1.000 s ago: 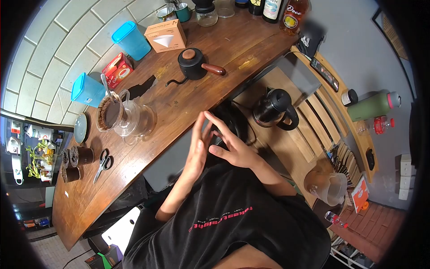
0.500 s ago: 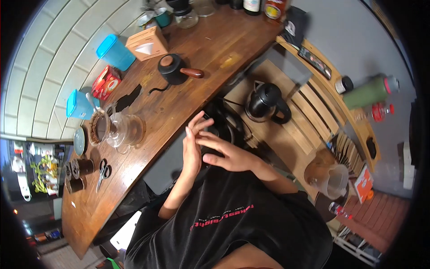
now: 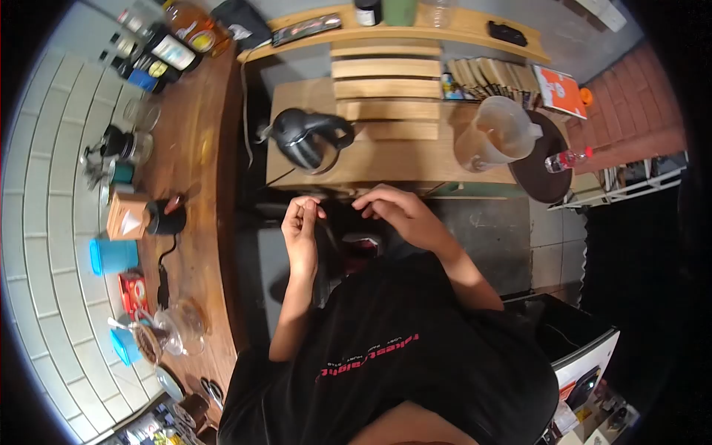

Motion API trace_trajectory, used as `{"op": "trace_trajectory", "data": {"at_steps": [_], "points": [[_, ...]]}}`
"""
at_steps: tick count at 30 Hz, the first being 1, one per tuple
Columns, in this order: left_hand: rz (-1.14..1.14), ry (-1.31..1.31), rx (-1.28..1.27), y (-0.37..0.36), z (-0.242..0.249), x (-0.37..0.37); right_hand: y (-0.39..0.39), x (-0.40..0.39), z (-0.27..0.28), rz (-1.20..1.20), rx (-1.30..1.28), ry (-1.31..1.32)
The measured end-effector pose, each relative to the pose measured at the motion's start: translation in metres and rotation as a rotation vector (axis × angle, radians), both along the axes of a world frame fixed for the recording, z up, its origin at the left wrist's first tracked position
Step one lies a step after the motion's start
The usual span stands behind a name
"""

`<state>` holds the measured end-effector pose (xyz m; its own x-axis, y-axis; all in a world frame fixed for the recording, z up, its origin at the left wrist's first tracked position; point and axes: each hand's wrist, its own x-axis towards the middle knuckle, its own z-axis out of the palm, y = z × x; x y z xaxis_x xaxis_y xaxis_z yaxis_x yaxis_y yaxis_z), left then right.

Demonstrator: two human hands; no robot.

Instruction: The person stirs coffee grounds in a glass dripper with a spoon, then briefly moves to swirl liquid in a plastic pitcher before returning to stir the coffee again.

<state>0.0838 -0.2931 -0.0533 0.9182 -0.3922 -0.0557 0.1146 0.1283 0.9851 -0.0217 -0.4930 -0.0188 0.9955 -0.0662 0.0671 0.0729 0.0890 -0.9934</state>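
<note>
In front of my black shirt, my left hand [image 3: 300,222] is raised with its fingers curled in; nothing shows in them. My right hand [image 3: 404,215] hovers a short way to the right, fingers loosely bent and apart from the left hand, holding nothing. Nearest beyond both hands is a black electric kettle [image 3: 300,141] on a wooden bench [image 3: 393,159]. A cloudy plastic pitcher [image 3: 493,133] with a little brownish content stands farther right on that bench, beside a dark round tray [image 3: 545,178].
On the wooden counter [image 3: 196,126] at left stand a black gooseneck kettle [image 3: 167,217], a tissue box [image 3: 127,216], a glass coffee server [image 3: 182,331], a dripper with grounds [image 3: 150,345] and scissors [image 3: 213,389]. Bottles [image 3: 167,48] line its far end. A small red-capped bottle [image 3: 567,159] lies right.
My hands have come apart from touching each other. My view has turned right, so the bench and electric kettle now lie straight ahead and the counter is at the left.
</note>
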Motion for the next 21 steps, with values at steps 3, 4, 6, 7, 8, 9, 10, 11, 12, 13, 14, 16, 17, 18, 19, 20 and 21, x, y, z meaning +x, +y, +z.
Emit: {"op": "trace_trajectory", "data": {"at_steps": [3,4,6,7,8,9,10,11,12,13,14,16,17,18,19,20,21], "points": [[-0.11,-0.045,0.047,-0.036,-0.001,-0.003,-0.069,-0.022,0.007,-0.258,-0.127,0.009],[-0.138,-0.074,0.094,-0.048,-0.009,0.001,-0.099,-0.025,0.016,-0.336,-0.21,0.016],[-0.182,-0.077,0.111,-0.079,-0.021,0.009,-0.166,-0.02,0.025,-0.544,-0.519,-0.082],[-0.202,-0.074,0.129,-0.096,-0.026,0.013,-0.202,-0.015,0.037,-0.638,-0.627,-0.102],[-0.234,-0.073,0.209,-0.113,-0.027,0.018,-0.24,-0.007,0.044,-0.726,-0.736,-0.123],[-0.243,-0.068,0.209,-0.132,-0.028,0.02,-0.28,0.002,0.042,-0.832,-0.804,-0.123],[-0.242,-0.031,0.137,-0.153,-0.027,0.023,-0.325,0.011,0.032,-0.904,-0.917,-0.125],[-0.242,0.005,0.067,-0.17,-0.026,0.027,-0.358,0.02,0.03,-0.965,-0.967,-0.124],[-0.257,0.031,0.068,-0.184,-0.027,0.032,-0.386,0.028,0.027,-1.014,-1.06,-0.079],[-0.26,0.039,0.072,-0.197,-0.021,0.034,-0.406,0.031,0.022,-1.012,-1.061,-0.069],[-0.283,0.036,0.095,-0.21,-0.01,0.036,-0.422,0.034,0.015,-1.051,-1.103,-0.059],[-0.341,0.009,0.134,-0.224,-0.004,0.044,-0.434,0.023,0.007,-1.109,-1.19,-0.045],[-0.345,0.022,0.144,-0.23,-0.006,0.05,-0.426,0.007,0.004,-1.108,-1.149,0.099],[-0.398,0.019,0.192,-0.237,-0.008,0.055,-0.414,-0.012,0.002,-1.103,-1.105,0.24],[-0.454,0.019,0.244,-0.241,-0.01,0.059,-0.399,-0.033,-0.006,-1.012,-1.108,0.478],[-0.523,0.119,0.273,-0.248,-0.018,0.064,-0.381,-0.053,-0.012,-0.916,-1.099,0.71],[-0.587,0.162,0.274,-0.259,-0.025,0.064,-0.364,-0.067,-0.012,-0.821,-0.92,0.845]]}}
